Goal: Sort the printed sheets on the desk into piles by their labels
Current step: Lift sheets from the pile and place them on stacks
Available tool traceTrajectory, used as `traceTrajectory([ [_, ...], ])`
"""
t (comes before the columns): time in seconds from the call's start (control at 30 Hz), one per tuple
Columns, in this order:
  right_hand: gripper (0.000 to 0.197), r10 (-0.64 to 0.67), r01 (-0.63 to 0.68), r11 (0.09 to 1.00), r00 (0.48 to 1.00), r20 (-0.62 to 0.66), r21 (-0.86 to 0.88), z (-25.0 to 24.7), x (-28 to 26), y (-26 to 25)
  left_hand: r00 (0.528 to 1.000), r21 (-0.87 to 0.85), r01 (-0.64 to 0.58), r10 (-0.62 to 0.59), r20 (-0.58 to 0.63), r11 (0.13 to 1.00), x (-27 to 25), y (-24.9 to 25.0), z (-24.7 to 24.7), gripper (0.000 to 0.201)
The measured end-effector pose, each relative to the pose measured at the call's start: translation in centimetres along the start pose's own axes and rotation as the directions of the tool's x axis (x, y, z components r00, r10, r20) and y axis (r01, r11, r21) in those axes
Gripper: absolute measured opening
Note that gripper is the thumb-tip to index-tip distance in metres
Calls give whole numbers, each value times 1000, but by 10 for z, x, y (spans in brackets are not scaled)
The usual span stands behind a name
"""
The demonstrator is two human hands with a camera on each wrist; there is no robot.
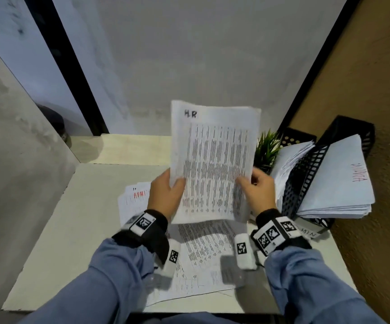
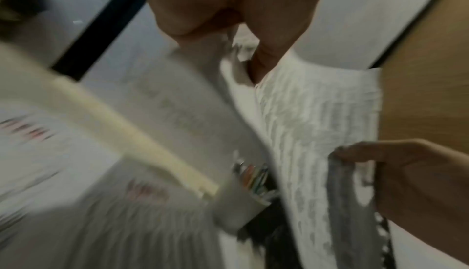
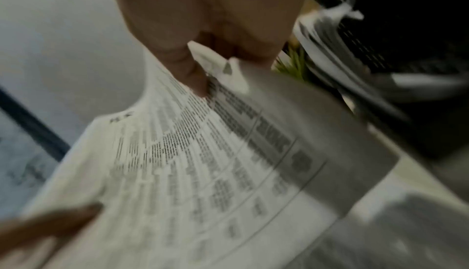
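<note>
Desk (image 1: 56,242), white, lies beneath both hands. Trays (image 1: 306,183), black mesh and slanted, stand just right of the right hand, each holding a thick stack; the nearer stack (image 1: 338,181) bears a red label. Loose sheets (image 1: 208,253) lie fanned under the wrists, overlapping. A pile (image 1: 131,199) lettered in red "ADM…" sits just left of the left hand. Held sheets (image 1: 212,164), more than one, marked "H.R" at the top left corner, stand upright above the desk between the hands. Left hand (image 1: 166,195) pinches their lower left edge, thumb in front; right hand (image 1: 257,190) pinches the lower right edge, thumb on the print. Plant (image 1: 267,148) stands just beyond the right hand.

Likely faults: the sheets are gripped low only, so the tall free part may flop or curl back and hide the label; a loosened pinch could drop a rear sheet among the unsorted ones below; a swing rightward could brush the plant or the tray stacks; no "H.R" pile is visible, so misfiling onto the red-lettered pile is possible.
</note>
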State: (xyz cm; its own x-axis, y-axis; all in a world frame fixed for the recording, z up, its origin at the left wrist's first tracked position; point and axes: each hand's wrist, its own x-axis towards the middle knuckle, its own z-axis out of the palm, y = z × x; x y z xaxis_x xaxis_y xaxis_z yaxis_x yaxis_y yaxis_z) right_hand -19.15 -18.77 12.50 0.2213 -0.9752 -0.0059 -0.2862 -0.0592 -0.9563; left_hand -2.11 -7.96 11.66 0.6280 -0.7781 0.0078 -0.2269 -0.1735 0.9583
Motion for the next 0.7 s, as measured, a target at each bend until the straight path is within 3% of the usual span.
traceTrajectory([
  [0.07,27,-138,87,967,969,-206,-241,-16,19,-3,995,91,-101,99,30,991,14,29,4,14],
  [0.13,50,-96,-52,928,923,-373,-369,-33,38,2,979,163,-199,189,75,966,23,57,10,16],
  [0.17,61,22,-186,915,909,-415,-358,-40,47,8,969,201,-238,220,110,950,28,69,13,17],
  [0.2,71,177,-321,899,889,-423,-298,-45,55,15,958,232,-273,243,150,934,31,78,18,19],
  [0.27,75,470,-518,852,823,-318,-80,-53,64,25,941,297,-318,261,217,900,38,94,30,18],
  [0.3,65,563,-577,817,791,-240,17,-55,66,29,931,331,-342,269,248,879,42,101,37,16],
  [0.37,35,620,-624,781,765,-173,41,-63,71,38,907,400,-395,284,310,827,49,113,53,10],
  [0.47,8,533,-547,836,827,-181,-37,-72,74,44,876,489,-457,282,390,743,60,128,77,9],
  [0.7,12,294,-320,935,940,-171,-151,-102,80,25,818,558,-550,266,510,622,71,152,136,12],
])
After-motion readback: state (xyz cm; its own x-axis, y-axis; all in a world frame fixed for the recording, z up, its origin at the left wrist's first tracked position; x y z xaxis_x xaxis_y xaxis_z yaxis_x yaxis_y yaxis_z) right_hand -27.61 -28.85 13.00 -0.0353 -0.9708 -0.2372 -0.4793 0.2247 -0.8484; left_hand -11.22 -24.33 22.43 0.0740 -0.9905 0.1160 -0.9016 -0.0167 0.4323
